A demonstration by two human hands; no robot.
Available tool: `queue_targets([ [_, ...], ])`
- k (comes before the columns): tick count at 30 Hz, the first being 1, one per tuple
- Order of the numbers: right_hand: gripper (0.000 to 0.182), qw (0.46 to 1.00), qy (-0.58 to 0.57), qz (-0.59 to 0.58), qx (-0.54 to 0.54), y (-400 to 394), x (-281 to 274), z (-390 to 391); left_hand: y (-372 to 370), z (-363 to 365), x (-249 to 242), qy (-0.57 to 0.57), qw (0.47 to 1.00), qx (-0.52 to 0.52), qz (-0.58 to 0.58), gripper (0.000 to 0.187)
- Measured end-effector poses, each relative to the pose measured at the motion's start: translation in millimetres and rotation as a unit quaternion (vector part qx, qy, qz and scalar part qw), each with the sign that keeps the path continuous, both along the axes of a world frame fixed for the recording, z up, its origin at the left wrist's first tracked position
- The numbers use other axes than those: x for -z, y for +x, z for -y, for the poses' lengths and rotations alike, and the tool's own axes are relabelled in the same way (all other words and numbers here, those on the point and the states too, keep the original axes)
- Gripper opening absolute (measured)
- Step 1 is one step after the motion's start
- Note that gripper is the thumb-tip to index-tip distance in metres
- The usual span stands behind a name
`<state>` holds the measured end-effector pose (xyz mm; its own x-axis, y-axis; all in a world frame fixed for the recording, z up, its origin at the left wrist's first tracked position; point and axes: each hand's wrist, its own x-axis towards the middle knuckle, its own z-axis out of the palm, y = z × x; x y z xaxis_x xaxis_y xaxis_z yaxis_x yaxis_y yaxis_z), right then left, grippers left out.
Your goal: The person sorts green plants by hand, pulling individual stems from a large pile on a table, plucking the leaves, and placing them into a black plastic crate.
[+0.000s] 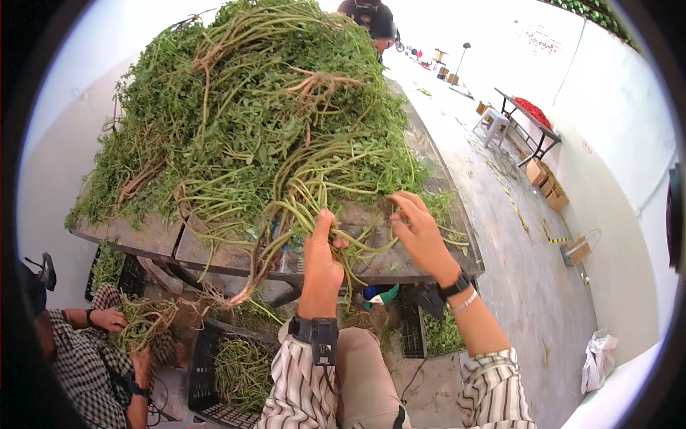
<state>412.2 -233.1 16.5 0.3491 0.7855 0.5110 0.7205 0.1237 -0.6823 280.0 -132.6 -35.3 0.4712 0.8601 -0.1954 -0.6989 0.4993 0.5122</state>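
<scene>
My left hand (324, 261) is closed around a bunch of long green stems (304, 207), thumb up, near the front edge of the table. From that bunch a pale root (243, 294) hangs over the edge. To its right, my right hand (423, 232) has its fingers bent and the thumb apart from them, close to thin stem tips; no held stem can be made out. A large heap of leafy green plants (236, 129) with tangled stems and roots covers most of the table behind both hands.
Below the table's front edge (429, 272) stand black crates (204, 361) holding greens. At lower left a person in a checked shirt (86, 365) handles stems; another person (368, 14) is beyond the heap. A white stool (493, 126) and cardboard boxes (547, 184) stand right.
</scene>
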Motion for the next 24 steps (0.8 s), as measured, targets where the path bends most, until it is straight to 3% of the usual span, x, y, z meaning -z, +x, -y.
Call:
queue_targets([
  [4, 0.027, 0.999, -0.011, -0.017, -0.027, 12, 3, -49, -4, 0, 0, 0.03, 0.999, 0.013, 0.002, 0.019],
  [6, 0.023, 0.989, -0.027, 0.139, -0.048, 18, 5, -61, -5, -1, -1, 0.055, 0.998, 0.026, -0.013, 0.02],
  [11, 0.018, 0.996, 0.0, 0.086, -0.024, -13, -16, -43, -4, -3, 0, 0.059, 0.998, 0.025, 0.009, 0.017],
  [13, 0.019, 0.983, 0.053, 0.176, -0.023, -26, -21, -35, -4, -1, -1, 0.058, 0.998, 0.026, 0.012, 0.017],
  [16, 0.022, 0.977, 0.071, 0.201, -0.027, -40, -9, -30, -6, 1, -7, 0.053, 0.997, 0.032, 0.045, 0.026],
  [19, 0.023, 0.978, 0.041, 0.202, -0.034, -52, 2, -27, -8, 1, -6, 0.106, 0.989, 0.062, 0.08, 0.028],
  [22, 0.023, 0.976, 0.0, 0.214, -0.028, -51, 7, -23, -5, -2, 2, 0.056, 0.996, 0.055, 0.045, 0.021],
  [24, 0.024, 0.993, 0.022, 0.104, -0.055, -48, 9, -21, -3, -4, 0, 0.086, 0.994, 0.049, 0.039, 0.016],
])
